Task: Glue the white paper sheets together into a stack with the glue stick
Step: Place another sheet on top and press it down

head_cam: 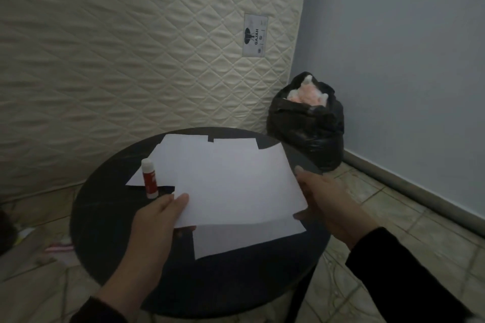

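A round, dark surface (pixel 110 252) stands on a tiled floor (pixel 409 220) in the corner of a room. Behind it a cream quilted mattress (pixel 131 47) leans upright, with a small label (pixel 255 35) near its right edge. To the right is a pale blue wall (pixel 406 60) with a grey skirting along its foot. A stuffed black bag (pixel 309 128) sits on the floor in the corner between mattress and wall, just beyond the far right edge of the surface, something pink and white showing at its open top.

Several white sheets (pixel 183 155) lie overlapping across the far half of the surface, and one more sheet (pixel 249 238) lies near the front edge. The glue stick (pixel 149 178), capped, white and red, stands upright toward the left edge, on the corner of a sheet.

The top sheet (pixel 236 183) is held by both hands. The left hand (pixel 157 220) pinches its near left corner, thumb on top and fingers beneath. The right hand (pixel 325 199) grips its right edge, thumb tip showing below the corner. Both arms wear dark sleeves. Some litter lies blurred on the floor at the left.
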